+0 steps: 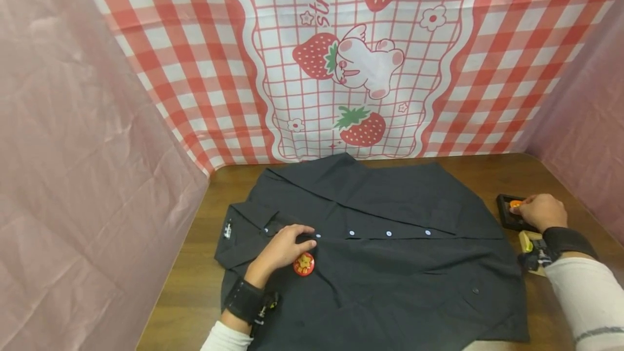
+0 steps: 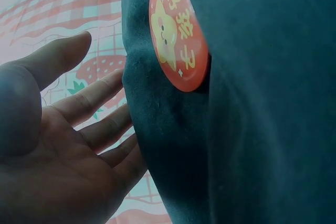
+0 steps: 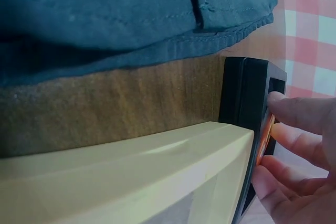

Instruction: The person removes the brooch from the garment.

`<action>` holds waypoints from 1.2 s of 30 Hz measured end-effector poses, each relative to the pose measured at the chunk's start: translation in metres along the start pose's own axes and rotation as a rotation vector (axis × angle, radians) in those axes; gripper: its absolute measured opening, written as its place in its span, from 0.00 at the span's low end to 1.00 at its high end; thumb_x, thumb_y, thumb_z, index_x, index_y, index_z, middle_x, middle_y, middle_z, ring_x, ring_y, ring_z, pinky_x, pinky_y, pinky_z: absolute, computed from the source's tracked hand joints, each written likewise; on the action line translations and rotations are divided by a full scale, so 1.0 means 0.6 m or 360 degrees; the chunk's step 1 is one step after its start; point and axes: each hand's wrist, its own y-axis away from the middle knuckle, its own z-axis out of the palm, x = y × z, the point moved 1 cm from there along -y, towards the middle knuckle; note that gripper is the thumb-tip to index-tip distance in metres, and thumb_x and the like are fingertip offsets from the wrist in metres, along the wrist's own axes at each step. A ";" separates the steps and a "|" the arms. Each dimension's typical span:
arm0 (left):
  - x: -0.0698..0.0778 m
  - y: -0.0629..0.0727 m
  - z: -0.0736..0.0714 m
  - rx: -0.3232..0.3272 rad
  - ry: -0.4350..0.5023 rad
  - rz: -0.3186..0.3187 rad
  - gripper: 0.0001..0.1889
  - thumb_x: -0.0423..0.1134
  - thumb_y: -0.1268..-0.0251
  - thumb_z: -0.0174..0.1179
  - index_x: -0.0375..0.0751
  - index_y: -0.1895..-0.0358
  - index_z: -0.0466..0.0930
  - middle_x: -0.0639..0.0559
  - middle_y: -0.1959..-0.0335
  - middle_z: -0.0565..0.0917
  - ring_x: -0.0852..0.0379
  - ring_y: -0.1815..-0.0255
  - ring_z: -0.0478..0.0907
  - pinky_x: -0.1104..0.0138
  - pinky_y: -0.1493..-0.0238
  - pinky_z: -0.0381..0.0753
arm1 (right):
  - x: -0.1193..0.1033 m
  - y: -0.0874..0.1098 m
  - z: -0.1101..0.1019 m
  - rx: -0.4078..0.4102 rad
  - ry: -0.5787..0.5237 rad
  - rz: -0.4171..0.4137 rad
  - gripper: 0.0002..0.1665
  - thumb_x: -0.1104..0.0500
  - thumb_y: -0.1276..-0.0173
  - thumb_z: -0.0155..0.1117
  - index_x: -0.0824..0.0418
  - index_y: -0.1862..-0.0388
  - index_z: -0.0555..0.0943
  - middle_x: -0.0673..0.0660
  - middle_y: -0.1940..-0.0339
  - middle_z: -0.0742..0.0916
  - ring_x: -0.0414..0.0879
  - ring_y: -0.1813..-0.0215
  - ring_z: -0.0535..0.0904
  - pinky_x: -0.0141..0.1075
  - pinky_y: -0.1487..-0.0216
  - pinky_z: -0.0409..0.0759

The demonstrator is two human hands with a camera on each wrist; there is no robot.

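Note:
A dark button-up shirt (image 1: 390, 280) lies spread on the wooden table, a row of light buttons running across it. On its left part sits a round red badge (image 1: 304, 265) with a yellow star; the left wrist view shows yellow characters on this badge (image 2: 184, 40) too. My left hand (image 1: 285, 248) rests at the shirt just above the badge, fingers loosely extended and holding nothing. At the far right, my right hand (image 1: 543, 213) reaches into a small black tray (image 1: 504, 218). Its thumb and fingers pinch an orange round badge (image 3: 266, 137), partly hidden by the fingers.
Beside the black tray stands a pale yellow tray (image 3: 131, 169), partly covered by the right wrist in the head view. A red-checked strawberry cloth (image 1: 365, 69) hangs behind the table (image 1: 182, 286). Pink cloth walls (image 1: 97, 177) flank both sides.

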 end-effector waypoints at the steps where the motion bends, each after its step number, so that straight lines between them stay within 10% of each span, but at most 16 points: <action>1: 0.000 -0.001 0.000 -0.0004 -0.0001 0.0001 0.20 0.47 0.33 0.61 0.42 0.42 0.80 0.42 0.41 0.81 0.41 0.35 0.72 0.45 0.31 0.65 | 0.001 0.002 0.000 0.0000 -0.0002 0.0004 0.23 0.55 0.40 0.66 0.77 0.62 0.80 0.73 0.71 0.84 0.73 0.63 0.76 0.46 0.72 0.70; 11: 0.009 -0.008 -0.008 -0.0015 0.0037 0.0016 0.20 0.46 0.33 0.61 0.40 0.42 0.80 0.42 0.41 0.80 0.41 0.34 0.72 0.45 0.32 0.67 | -0.005 0.010 0.000 0.0067 -0.0025 -0.0057 0.20 0.58 0.44 0.67 0.78 0.69 0.82 0.66 0.80 0.85 0.65 0.72 0.78 0.40 0.76 0.69; 36: 0.014 -0.009 -0.004 -0.0036 0.0046 0.0032 0.21 0.47 0.33 0.60 0.42 0.41 0.79 0.43 0.41 0.80 0.42 0.34 0.72 0.46 0.32 0.67 | -0.016 0.016 -0.011 0.0038 -0.0103 0.0043 0.23 0.56 0.34 0.58 0.77 0.53 0.78 0.79 0.52 0.80 0.77 0.54 0.73 0.57 0.57 0.73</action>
